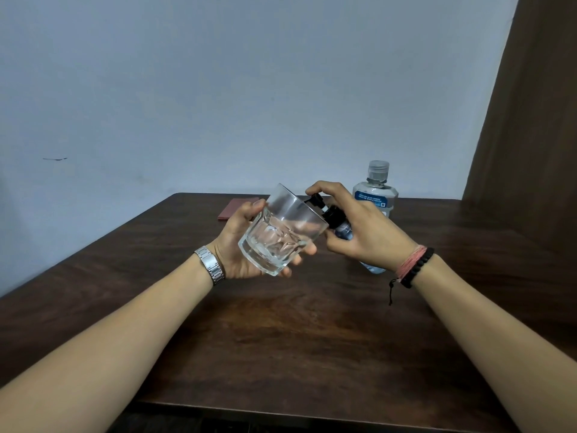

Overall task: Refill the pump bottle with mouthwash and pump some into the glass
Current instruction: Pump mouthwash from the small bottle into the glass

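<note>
Hands meet above the middle of a dark wooden table (281,332), both raised off its surface. The left hand (246,245) wraps its fingers and thumb round a clear faceted glass tumbler (281,232), which is tilted with its mouth turned up and toward the right. The right hand (359,226) grips the small pump bottle (343,231), also tilted, with its black pump head (317,203) pointing left so that the nozzle sits at the rim of the glass; the index finger curls over the top of the pump. Most of the pump bottle is hidden behind the right hand, and only a bit of its bluish body shows between the fingers and below the wrist.

Behind the right hand, near the far edge of the table, the mouthwash bottle (376,195) stands upright with its clear ribbed cap on; its lower half is covered by the hand. Its blue label carries white writing too small to read surely. A flat reddish-brown thing (237,207) lies at the far side of the table, partly behind the left hand, and what it is cannot be told.

A silver metal watch (209,265) sits on the left wrist; pink thread and a black bead bracelet (416,267) circle the right. A pale blue wall (218,89) rises behind, with a brown curtain (530,120) at the right edge.
</note>
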